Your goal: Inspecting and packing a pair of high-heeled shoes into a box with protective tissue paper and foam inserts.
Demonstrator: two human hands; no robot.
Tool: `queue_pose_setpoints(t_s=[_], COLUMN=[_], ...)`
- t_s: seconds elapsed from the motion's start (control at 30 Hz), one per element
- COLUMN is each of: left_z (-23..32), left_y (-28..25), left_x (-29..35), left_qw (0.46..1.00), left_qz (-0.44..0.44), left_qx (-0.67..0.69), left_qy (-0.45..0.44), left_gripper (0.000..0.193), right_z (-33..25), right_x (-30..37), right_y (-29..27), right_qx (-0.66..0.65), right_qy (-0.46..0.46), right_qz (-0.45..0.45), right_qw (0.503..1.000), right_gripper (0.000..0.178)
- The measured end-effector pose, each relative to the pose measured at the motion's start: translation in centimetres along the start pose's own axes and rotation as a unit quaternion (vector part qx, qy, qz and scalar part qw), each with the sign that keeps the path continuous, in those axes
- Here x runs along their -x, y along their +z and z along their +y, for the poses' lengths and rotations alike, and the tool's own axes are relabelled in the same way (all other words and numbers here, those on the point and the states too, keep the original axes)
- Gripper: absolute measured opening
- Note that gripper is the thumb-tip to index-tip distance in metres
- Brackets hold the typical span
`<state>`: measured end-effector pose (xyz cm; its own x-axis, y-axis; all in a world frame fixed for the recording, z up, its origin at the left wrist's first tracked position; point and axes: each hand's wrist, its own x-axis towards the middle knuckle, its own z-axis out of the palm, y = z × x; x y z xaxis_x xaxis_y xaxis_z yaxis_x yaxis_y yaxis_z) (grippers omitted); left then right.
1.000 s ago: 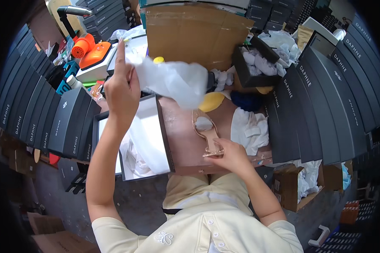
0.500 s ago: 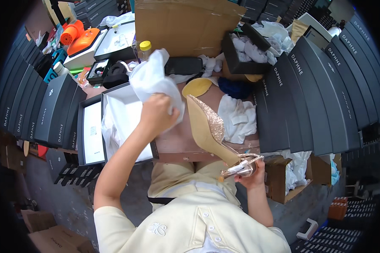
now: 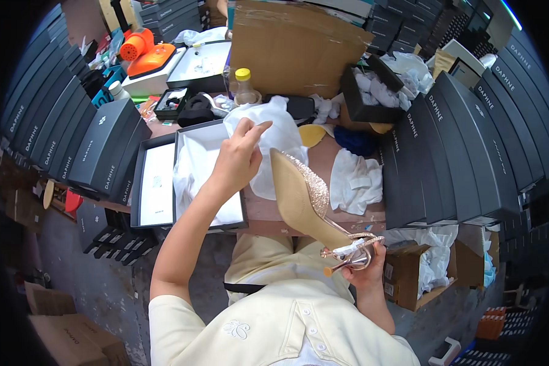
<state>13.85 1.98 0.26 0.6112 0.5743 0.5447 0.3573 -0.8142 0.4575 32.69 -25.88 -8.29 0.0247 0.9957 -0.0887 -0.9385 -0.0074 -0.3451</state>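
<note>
A rose-gold glitter high-heeled shoe (image 3: 316, 186) is gripped by the heel and strap end in my right hand (image 3: 370, 268). Its tan sole is turned to the left, its pointed toe up and away from me. White wrapping is visible around its strap. My left hand (image 3: 236, 160) is raised over the right side of an opened shoebox (image 3: 246, 210), fingers partly bent and apart, nothing visibly gripped. Behind those fingers, a white tissue sheet (image 3: 280, 134) spreads across the table beside the box. More white tissue (image 3: 192, 161) lines the box.
Dark shoeboxes are stacked at left (image 3: 108, 143) and right (image 3: 436, 165). A white cloth (image 3: 355, 183) and a yellow pad (image 3: 312, 135) lie on the table. Beyond stand a yellow-capped bottle (image 3: 243, 91) and a cardboard panel (image 3: 299, 49). A carton (image 3: 402, 274) is at lower right.
My left hand has let go of the tissue sheet, which has dropped from a raised bunch to lie spread on the table. The shoe stays in my right hand. The view has shifted slightly.
</note>
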Motion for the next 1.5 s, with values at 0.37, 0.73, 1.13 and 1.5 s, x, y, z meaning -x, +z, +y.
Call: queue_pose_setpoints(t_s=[0.37, 0.73, 1.13, 1.5], left_z=[5.7, 8.2, 1.9, 5.0], left_y=[-0.6, 2.0, -5.7, -3.5], left_x=[3.8, 3.6, -8.2, -9.9], left_qw=[0.932, 0.947, 0.908, 0.715], left_qz=[-0.099, -0.051, -0.049, -0.024], left_qx=[0.348, 0.300, 0.388, 0.697], left_qy=[0.019, 0.099, -0.150, 0.056], left_gripper=[0.077, 0.086, 0.048, 0.035], right_z=[2.3, 2.3, -7.4, -0.2], right_x=[-4.0, -9.8, -12.9, -16.4], right_y=[5.0, 5.8, 20.4, 11.5], right_qx=[-0.038, 0.660, 0.959, 0.717], right_qy=[-0.037, -0.131, -0.190, -0.300], right_qz=[0.106, 0.059, -0.143, -0.113], right_qw=[0.993, 0.737, 0.152, 0.619], right_gripper=[0.053, 0.053, 0.029, 0.079])
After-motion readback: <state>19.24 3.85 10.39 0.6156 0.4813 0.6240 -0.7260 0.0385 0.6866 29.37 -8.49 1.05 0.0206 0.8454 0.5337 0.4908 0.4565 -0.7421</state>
